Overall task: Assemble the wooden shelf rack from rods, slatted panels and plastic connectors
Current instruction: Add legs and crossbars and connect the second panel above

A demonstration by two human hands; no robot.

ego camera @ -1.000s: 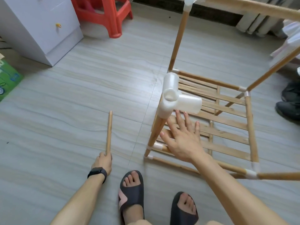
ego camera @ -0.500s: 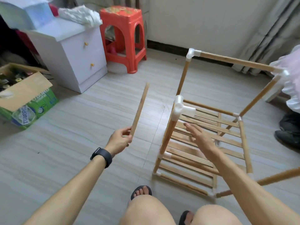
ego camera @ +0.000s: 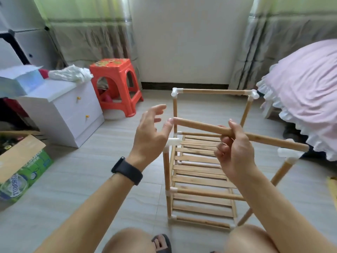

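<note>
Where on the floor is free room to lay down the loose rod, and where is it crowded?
Bare tiles lie between the white cabinet, the cardboard box and the rack. Crowded: right of the rack, near the pink bed cover.

I see a pale tan rod (ego camera: 200, 126), the same honey wood as the slatted panels (ego camera: 197, 158), with white connectors (ego camera: 175, 141) at the joints. The stool (ego camera: 116, 77) is orange-red with gold print on its seat. The cabinet (ego camera: 73, 114) is white with yellow knobs (ego camera: 78, 97), the wristband (ego camera: 127, 170) black, the bedcover (ego camera: 306, 84) pale pink with a white frill, the box (ego camera: 21, 156) brown with green print, the floor (ego camera: 91, 189) streaky grey.
</note>
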